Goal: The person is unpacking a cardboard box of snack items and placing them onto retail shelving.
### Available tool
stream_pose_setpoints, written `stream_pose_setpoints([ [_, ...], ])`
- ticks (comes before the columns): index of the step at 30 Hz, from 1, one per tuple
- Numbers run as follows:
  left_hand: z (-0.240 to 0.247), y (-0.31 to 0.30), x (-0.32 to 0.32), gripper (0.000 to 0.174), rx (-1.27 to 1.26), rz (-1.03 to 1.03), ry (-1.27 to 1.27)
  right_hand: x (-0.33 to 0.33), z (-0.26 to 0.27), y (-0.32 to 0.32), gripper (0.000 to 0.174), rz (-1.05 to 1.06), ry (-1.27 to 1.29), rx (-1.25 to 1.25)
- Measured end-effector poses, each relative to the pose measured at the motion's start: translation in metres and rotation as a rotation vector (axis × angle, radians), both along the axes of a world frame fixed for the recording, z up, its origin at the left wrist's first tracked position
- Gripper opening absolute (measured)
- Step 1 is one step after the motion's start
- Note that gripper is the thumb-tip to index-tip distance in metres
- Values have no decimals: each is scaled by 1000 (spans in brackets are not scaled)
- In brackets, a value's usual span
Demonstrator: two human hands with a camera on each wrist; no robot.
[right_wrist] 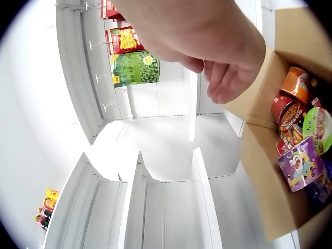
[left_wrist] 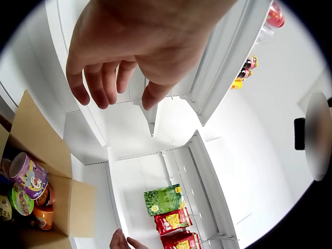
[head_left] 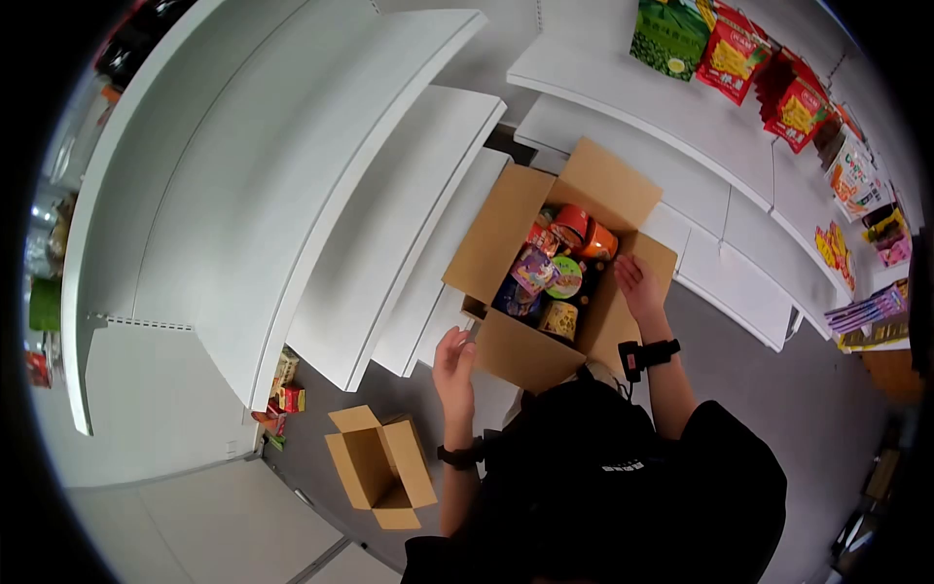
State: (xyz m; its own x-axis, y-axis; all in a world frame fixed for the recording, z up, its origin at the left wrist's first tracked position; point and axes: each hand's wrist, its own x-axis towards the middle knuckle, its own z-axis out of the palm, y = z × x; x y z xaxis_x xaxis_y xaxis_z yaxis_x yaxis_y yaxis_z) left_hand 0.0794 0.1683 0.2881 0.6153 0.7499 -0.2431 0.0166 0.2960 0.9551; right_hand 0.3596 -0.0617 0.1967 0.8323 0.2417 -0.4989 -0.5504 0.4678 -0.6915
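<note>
An open cardboard box (head_left: 498, 229) with its flaps spread stands in front of me. Inside lie several instant noodle cups: a purple cup (right_wrist: 301, 165), a green-lidded cup (head_left: 564, 278), a yellow cup (head_left: 558, 319), an orange cup (head_left: 599, 242) and a red tub (head_left: 571, 226). My left hand (head_left: 453, 372) hovers outside the box's near left corner, fingers loosely bent and nothing in them. Over the right-hand flap is my right hand (head_left: 639, 290), relaxed, holding nothing. In the left wrist view, the left hand's fingers (left_wrist: 93, 85) hang apart from the thumb.
White shelves (head_left: 350, 224) rise at the left, and another shelf unit (head_left: 623, 88) runs along the back right. Snack bags hang there, including a green bag (head_left: 671, 39) and a red bag (head_left: 732, 55). A smaller open carton (head_left: 370, 467) stands on the floor at lower left.
</note>
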Motion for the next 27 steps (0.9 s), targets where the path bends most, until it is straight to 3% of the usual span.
stream_pose_setpoints([
  [5,-8,-3,-1,41,48,21,64,0,-27,-2,34,-28,154,39],
  [13,-10,-7,6,39,5,18,136,8,-107,-9,30,-85,324,88],
  [19,-12,-12,28,38,32,-17,238,12,-171,-13,32,-190,585,117],
  [27,-8,-21,60,36,30,-16,358,28,-244,-3,61,-181,915,169],
])
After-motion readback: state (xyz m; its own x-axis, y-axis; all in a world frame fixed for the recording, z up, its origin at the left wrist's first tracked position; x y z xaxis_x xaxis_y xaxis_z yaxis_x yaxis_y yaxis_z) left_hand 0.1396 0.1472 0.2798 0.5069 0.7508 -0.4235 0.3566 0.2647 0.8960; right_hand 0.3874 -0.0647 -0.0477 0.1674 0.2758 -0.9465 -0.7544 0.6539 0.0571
